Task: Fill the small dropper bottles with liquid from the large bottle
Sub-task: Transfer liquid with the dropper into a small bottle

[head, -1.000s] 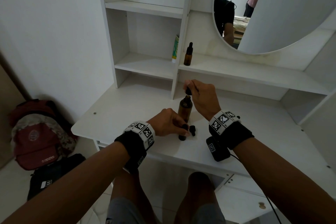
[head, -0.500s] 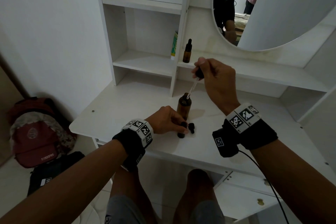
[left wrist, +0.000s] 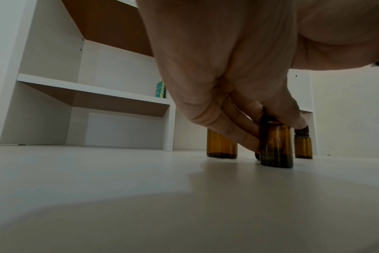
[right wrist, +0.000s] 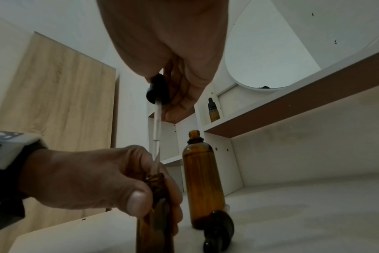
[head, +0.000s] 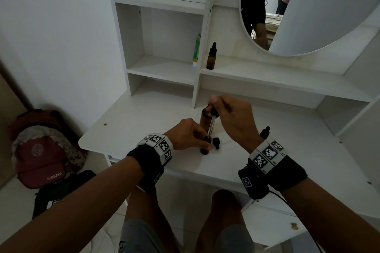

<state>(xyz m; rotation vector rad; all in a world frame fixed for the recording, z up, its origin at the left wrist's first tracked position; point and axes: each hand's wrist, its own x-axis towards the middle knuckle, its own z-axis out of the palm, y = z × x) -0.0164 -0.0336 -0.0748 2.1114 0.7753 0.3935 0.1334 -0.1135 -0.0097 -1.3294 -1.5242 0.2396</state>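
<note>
Head view: the large amber bottle (head: 204,118) stands open and upright on the white desk (head: 131,129) and serves as the landmark. Just in front of it, the left hand (head: 186,134) grips a small dropper bottle (head: 205,146) standing upright on the desk, fingers curled round its shoulder. Above and to the right of the large bottle, the right hand (head: 232,118) pinches the black bulb of a dropper (head: 212,119), whose glass tube slants down to the small bottle's mouth. A loose black cap (head: 216,142) lies on the desk just right of the small bottle; a capped dropper bottle (head: 211,56) stands on the shelf behind the large bottle, beside a green-and-white tube (head: 196,51). Another capped bottle (head: 264,132) shows behind the right wrist. Left wrist view: the fingers (left wrist: 238,131) and thumb close narrowly round the neck of the small bottle (left wrist: 276,147), with the large bottle (left wrist: 222,147) behind it to the left and a further small bottle (left wrist: 303,147) to the right. Right wrist view: the dropper (right wrist: 157,109) hangs from the pinching right hand (right wrist: 180,68); its tip enters the small bottle (right wrist: 155,205) held by the left hand (right wrist: 86,179), immediately left of the large bottle (right wrist: 202,179); the cap (right wrist: 218,227) lies at the large bottle's foot.
</note>
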